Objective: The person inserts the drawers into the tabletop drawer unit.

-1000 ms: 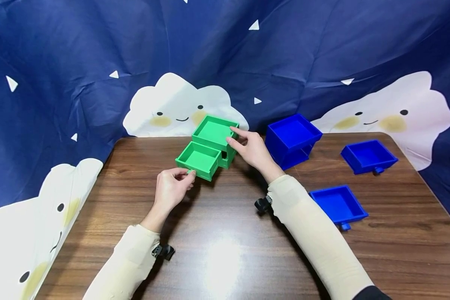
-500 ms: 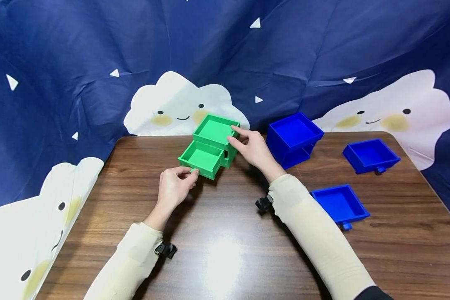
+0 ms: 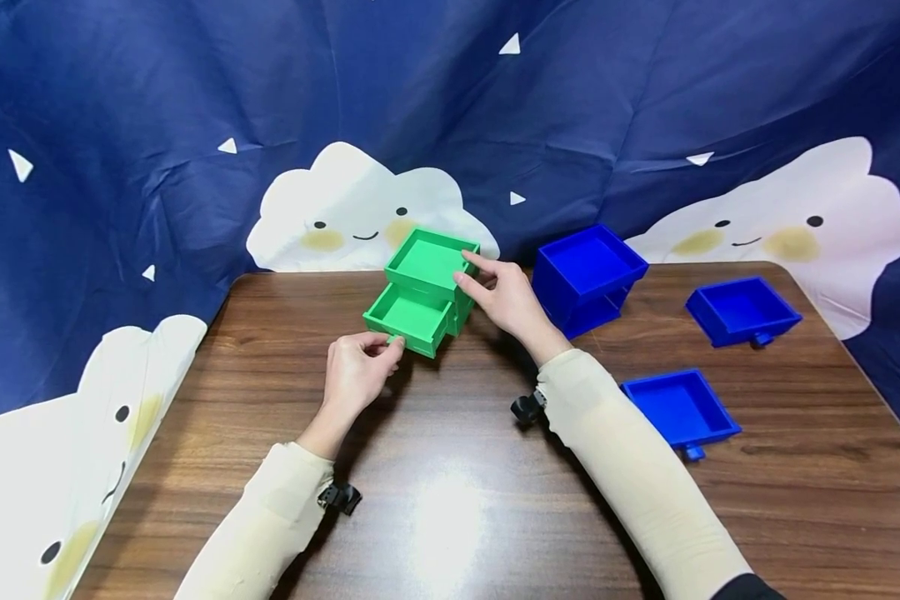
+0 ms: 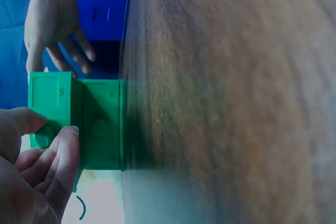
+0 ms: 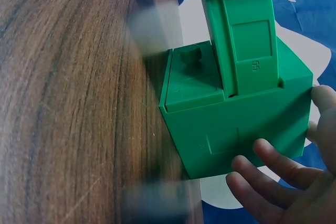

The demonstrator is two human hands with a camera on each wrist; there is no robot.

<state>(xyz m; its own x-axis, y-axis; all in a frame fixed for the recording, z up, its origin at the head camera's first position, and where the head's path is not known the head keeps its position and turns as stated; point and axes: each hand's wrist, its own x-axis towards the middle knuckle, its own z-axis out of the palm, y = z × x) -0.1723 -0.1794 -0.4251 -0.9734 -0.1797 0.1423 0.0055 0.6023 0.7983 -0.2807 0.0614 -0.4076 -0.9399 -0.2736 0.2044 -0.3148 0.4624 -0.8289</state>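
Observation:
A small green cabinet (image 3: 431, 260) with a tray-like top stands at the back of the table. Its upper drawer (image 3: 408, 312) is pulled part way out, while the lower drawer (image 5: 193, 74) sits flush in its slot. My left hand (image 3: 355, 372) pinches the upper drawer's knob (image 4: 44, 137) between thumb and fingers. At the cabinet's right side, my right hand (image 3: 512, 305) rests its thumb and index finger on the top rim. Its other fingers (image 5: 281, 163) extend, nearly straight, along the side wall.
A blue cabinet (image 3: 591, 262) with an exposed slot stands right of the green one. Two loose blue drawers lie on the wooden table (image 3: 450, 433): one drawer (image 3: 742, 311) at the far right, another drawer (image 3: 678, 408) beside the right forearm. A patterned curtain (image 3: 420, 83) hangs behind.
My left hand has moved slightly right and away from me, sliding the green upper drawer further into the cabinet. My right hand keeps its place on the rim.

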